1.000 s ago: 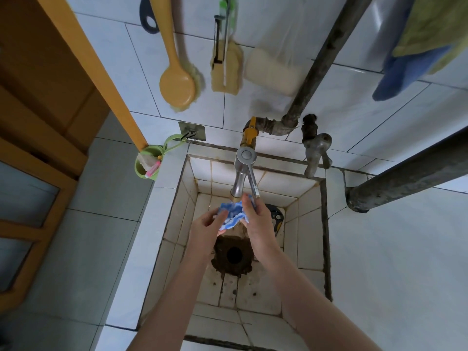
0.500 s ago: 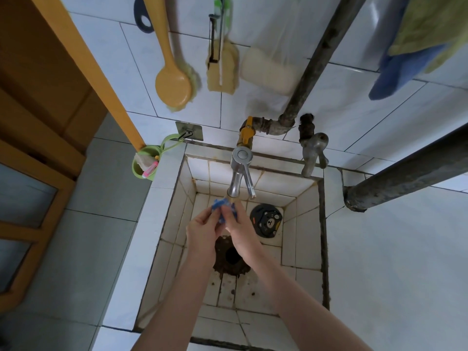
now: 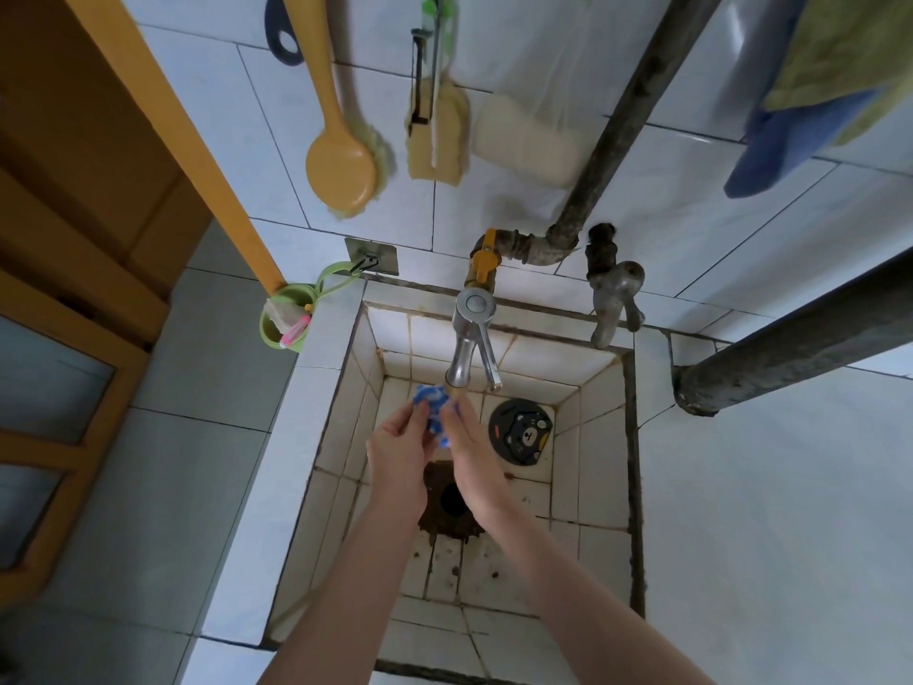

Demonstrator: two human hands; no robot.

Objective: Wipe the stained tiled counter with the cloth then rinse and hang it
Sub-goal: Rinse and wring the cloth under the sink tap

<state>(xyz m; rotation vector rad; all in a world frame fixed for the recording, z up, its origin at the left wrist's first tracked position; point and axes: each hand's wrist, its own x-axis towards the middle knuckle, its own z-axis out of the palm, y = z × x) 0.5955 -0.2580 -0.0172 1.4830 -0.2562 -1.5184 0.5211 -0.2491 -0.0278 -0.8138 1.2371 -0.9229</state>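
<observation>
**Head view**

**Edges and room:** The tiled sink [image 3: 600, 437] is a steep-walled square pit with dark grout. A narrow ledge [image 3: 316, 437] borders it on the left and the broad white tiled counter [image 3: 770, 526] on the right. A thick horizontal pipe [image 3: 790, 353] crosses above the counter's far end. A chrome tap [image 3: 469, 338] overhangs the back of the basin, and an older tap [image 3: 615, 299] stands to its right. Open floor lies on the near side of the drain hole [image 3: 452, 499].

**Containers:** A green cup [image 3: 274, 333] hangs from a wall hook at the sink's far left corner. It holds a pale sponge-like piece and a pink item. A round black drain cover [image 3: 521, 431] with a bear face lies right of the hands.

**Hands:** Both forearms reach in from the near edge, backs of the hands up. The blue-and-white cloth [image 3: 432, 402] is bunched just under the spout. The left hand [image 3: 397, 452] curls its fingers on the cloth and the right hand [image 3: 474, 467] pinches its other side.
</observation>
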